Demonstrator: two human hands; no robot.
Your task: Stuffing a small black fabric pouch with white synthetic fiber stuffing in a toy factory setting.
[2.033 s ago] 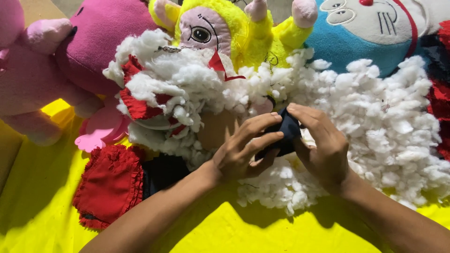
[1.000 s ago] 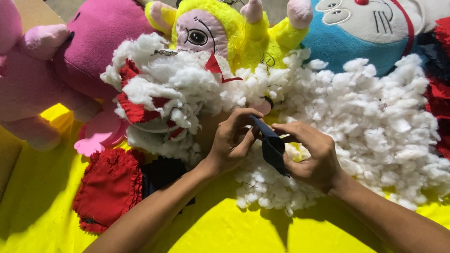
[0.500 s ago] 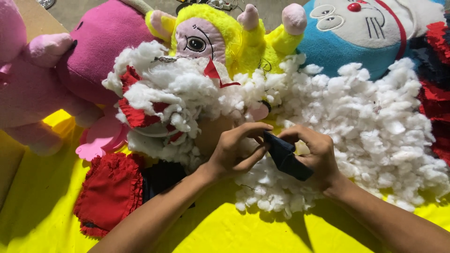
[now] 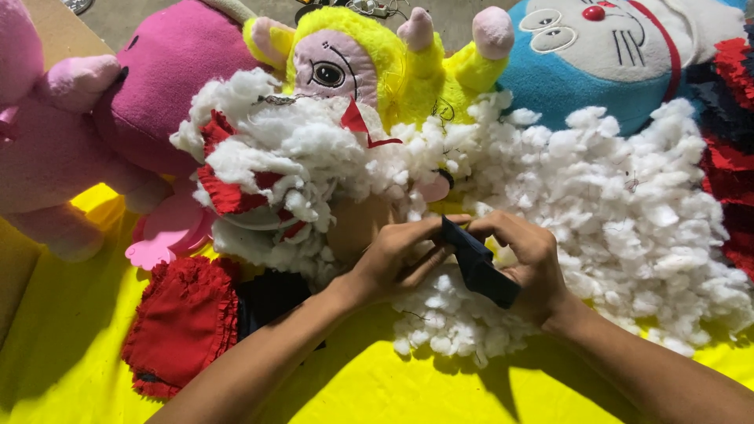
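Yellow cloth covers the work surface, and on it, between both hands, sits a small dark fabric piece, a narrow sleeve-like tube held just above the near edge of the white stuffing. The left hand pinches its upper end between thumb and fingertips, fingers curled around a little tuft of fill; the right hand grasps the tube's lower length, thumb on top and fingers wrapped beneath. As a judgement, the piece looks only partly filled: it lies flat and slim rather than plump, and a large heap of stuffing is left loose around it, so most of the filling seems yet to be done. Compared with two seconds ago, the piece has changed from a rounded bundle cupped under both hands to a long strip turned on a slant, its end now pointing toward the left hand; over the last half second the hands have barely shifted. Left of the hands a red ruffled garment lies flat with a dark cloth beside it, and a red-and-white toy is half buried in fill. Behind stand a pink plush, a yellow plush and a blue plush, none of them moved.
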